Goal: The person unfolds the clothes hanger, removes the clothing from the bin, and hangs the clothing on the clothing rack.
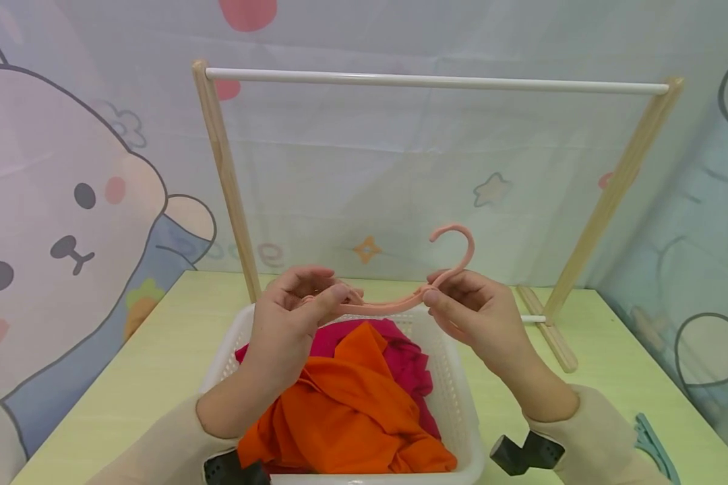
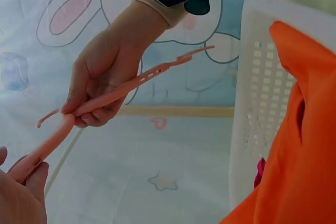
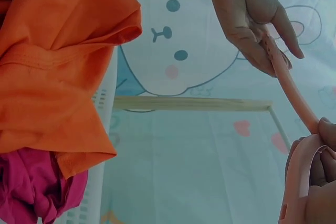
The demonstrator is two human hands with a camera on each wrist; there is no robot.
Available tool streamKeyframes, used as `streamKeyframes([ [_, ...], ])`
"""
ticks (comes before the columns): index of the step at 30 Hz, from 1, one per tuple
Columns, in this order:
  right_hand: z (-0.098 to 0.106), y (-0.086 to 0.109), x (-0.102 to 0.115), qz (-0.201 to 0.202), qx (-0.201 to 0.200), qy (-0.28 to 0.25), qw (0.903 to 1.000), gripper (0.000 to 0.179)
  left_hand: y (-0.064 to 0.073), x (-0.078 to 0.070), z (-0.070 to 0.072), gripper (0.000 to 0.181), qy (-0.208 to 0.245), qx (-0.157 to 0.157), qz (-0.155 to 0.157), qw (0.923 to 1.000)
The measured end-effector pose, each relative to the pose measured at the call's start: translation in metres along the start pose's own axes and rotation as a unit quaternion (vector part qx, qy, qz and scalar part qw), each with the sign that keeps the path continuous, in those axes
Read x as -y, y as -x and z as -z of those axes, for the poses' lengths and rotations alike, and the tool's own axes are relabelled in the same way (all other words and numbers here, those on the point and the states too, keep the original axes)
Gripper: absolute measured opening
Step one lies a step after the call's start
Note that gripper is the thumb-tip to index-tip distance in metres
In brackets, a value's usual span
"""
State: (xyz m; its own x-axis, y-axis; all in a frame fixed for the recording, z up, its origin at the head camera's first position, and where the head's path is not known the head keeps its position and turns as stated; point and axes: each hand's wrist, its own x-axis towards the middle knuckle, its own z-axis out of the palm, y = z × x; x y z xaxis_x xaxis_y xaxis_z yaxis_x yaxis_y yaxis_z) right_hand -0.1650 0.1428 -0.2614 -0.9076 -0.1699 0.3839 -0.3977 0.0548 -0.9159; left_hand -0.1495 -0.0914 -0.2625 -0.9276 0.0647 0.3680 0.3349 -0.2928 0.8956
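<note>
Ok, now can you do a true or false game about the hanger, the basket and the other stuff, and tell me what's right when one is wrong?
1. The left hand's fingers and the right hand's fingers hold a pink hanger. True.
2. The hanger is hooked over the white bar. False: it is off the white bar, held by the fingers.
3. Orange cloth lies in the white basket. True.
4. The teal object is inside the basket. False: the teal object lies on the table.
5. Magenta cloth is in the basket too. True.
</note>
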Motion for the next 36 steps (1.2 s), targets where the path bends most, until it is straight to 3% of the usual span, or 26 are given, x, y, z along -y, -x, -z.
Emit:
streamKeyframes([
  [3,0.003,0.001,0.0,-0.001,0.006,-0.003,1.0,0.011,-0.004,-0.006,0.007,0.016,-0.047,0.035,0.023,0.998],
  [6,0.005,0.003,-0.002,0.002,0.017,0.004,0.9998,0.012,-0.007,-0.013,0.011,0.022,-0.113,0.069,0.055,0.9897],
  [12,0.006,0.006,-0.007,0.029,0.042,0.034,0.9982,0.009,-0.01,-0.026,0.012,0.03,-0.215,0.129,0.106,0.9622],
  [18,0.006,0.009,-0.008,0.048,0.049,0.055,0.9961,0.013,-0.011,-0.03,0.01,0.027,-0.305,0.163,0.1,0.9329],
  [31,0.008,0.012,-0.014,0.073,0.081,0.061,0.9922,0.009,-0.011,-0.022,0.007,0.017,-0.372,0.195,0.117,0.9002],
  [36,0.006,0.01,-0.015,0.062,0.096,0.071,0.9909,0.013,-0.012,-0.021,0.007,0.017,-0.395,0.2,0.098,0.8915],
])
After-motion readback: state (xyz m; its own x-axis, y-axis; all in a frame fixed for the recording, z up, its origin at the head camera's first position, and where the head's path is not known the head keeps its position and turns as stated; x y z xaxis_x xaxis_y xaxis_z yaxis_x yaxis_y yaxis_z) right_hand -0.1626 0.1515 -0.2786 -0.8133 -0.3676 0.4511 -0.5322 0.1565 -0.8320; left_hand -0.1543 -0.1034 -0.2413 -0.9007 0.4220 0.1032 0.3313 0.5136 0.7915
